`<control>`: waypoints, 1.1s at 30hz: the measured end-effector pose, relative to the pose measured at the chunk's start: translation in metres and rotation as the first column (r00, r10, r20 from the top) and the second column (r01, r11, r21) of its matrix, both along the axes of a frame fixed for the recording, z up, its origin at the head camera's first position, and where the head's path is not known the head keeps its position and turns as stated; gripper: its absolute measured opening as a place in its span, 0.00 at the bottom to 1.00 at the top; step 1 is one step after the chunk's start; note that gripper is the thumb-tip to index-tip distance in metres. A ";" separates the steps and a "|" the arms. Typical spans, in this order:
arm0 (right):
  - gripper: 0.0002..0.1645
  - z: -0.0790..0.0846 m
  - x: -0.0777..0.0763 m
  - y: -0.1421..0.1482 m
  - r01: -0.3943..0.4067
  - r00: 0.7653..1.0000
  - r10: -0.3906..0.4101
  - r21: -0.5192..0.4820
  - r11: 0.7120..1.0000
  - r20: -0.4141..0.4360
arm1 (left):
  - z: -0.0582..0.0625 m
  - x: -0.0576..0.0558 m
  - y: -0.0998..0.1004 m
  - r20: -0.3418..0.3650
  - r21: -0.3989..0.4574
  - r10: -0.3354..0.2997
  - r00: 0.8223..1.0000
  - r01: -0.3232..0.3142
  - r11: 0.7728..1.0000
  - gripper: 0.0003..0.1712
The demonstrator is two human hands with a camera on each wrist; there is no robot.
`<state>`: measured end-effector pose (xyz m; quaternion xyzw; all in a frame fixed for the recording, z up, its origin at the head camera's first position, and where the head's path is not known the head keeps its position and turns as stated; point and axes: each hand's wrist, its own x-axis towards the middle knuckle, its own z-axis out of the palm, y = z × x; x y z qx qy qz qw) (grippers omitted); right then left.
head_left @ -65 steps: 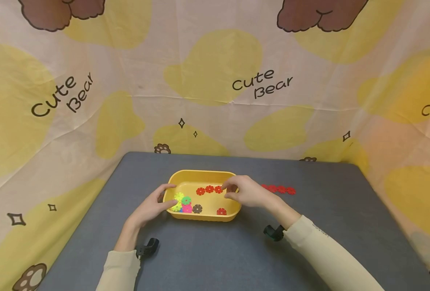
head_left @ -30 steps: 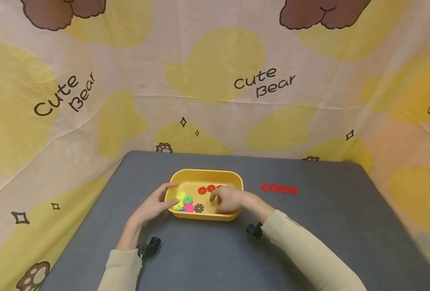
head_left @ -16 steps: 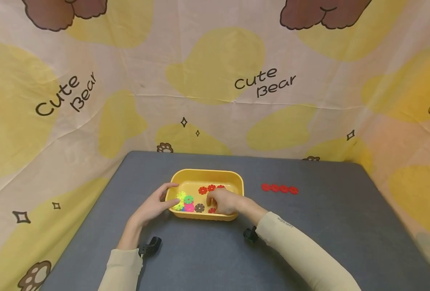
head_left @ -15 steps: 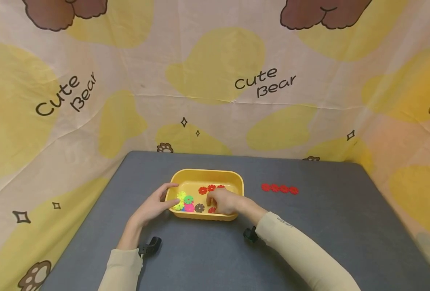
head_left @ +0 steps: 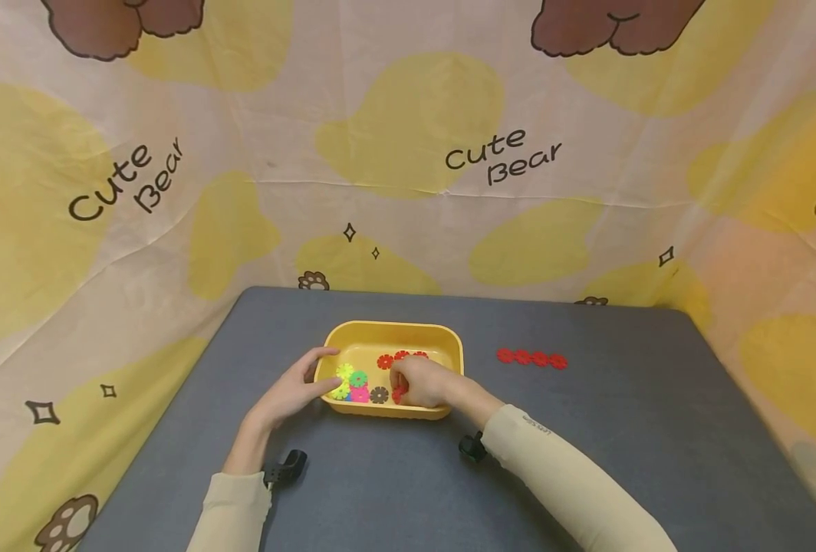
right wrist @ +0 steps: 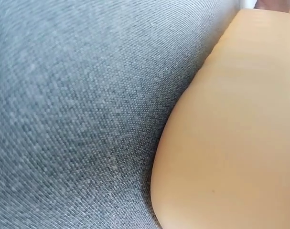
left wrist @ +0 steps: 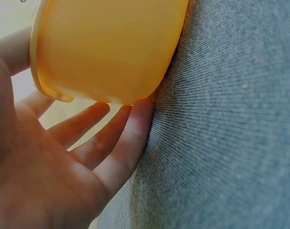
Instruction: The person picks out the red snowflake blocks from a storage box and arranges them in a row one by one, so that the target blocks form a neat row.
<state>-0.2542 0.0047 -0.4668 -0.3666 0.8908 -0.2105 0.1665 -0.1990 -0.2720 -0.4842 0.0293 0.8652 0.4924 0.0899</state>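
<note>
Left hand (head_left: 291, 392) cups the tray's (head_left: 442, 335) near-left corner, thumb over the rim, fingers spread against the wall, apparently to steady it. Right hand (head_left: 425, 382) is inside the tray, fingertips pinching a red disc (head_left: 398, 395) off the floor beside the brown disc (head_left: 379, 395). Farther right, a red chain (head_left: 531, 358) lies on the mat (head_left: 587, 429).

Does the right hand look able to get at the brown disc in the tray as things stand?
Probably yes: the right hand is already inside the yellow tray, and the brown disc lies uncovered just beside its fingers.
</note>
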 end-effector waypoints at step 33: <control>0.12 0.042 0.018 0.050 0.155 0.975 -0.074 -0.403 0.902 0.209 | 0.001 0.000 0.001 -0.016 0.014 -0.021 1.000 0.022 1.000 0.39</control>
